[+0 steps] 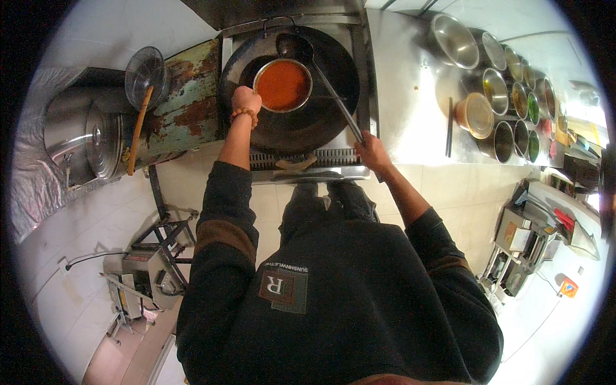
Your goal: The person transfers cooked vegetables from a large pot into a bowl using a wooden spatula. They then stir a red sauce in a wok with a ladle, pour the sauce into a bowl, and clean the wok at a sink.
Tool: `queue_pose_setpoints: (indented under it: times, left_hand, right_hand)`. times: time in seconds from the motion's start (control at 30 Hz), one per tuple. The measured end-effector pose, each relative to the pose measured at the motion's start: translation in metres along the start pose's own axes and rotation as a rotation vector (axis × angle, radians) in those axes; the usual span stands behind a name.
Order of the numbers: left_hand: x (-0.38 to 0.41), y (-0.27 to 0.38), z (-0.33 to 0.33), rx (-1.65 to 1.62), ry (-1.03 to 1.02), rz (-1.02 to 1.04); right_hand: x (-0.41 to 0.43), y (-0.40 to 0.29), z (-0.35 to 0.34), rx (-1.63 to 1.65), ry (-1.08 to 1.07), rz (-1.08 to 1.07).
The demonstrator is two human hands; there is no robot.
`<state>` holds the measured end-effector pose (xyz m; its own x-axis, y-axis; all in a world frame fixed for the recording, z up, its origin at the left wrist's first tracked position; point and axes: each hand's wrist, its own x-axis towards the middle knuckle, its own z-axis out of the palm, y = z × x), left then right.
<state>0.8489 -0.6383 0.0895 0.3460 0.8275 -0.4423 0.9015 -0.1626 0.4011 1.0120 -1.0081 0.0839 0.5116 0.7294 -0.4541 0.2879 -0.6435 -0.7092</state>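
My left hand [247,100] grips the left rim of a round metal pot [308,98] that holds orange-red liquid [282,84]. This pot is over a large dark wok [298,132]; whether it touches the wok's bottom I cannot tell. In my right hand [373,151] is the long handle of a metal ladle [337,98], near the front right of the stove. The handle slants up and left across the wok to the dark ladle bowl [294,47], just behind the pot near the wok's far rim.
A wire-mesh skimmer [144,77] with a wooden handle lies left of the wok, by a large lidded steel pot [77,134]. On the steel counter [399,96] to the right stand several metal containers [495,91], a lidded plastic tub [474,115] and a pair of dark chopsticks [449,127].
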Motion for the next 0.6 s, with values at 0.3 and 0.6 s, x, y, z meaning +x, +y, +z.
queue_pose_setpoints:
  times: [0.3, 0.6]
  left_hand:
    - [-0.015, 0.001, -0.012, -0.016, -0.004, -0.036]
    - [-0.030, 0.001, -0.016, -0.059, 0.063, -0.072]
  right_hand:
    - [0.005, 0.018, 0.006, -0.107, 0.051, -0.082]
    - [0.004, 0.006, -0.004, -0.126, 0.042, -0.040]
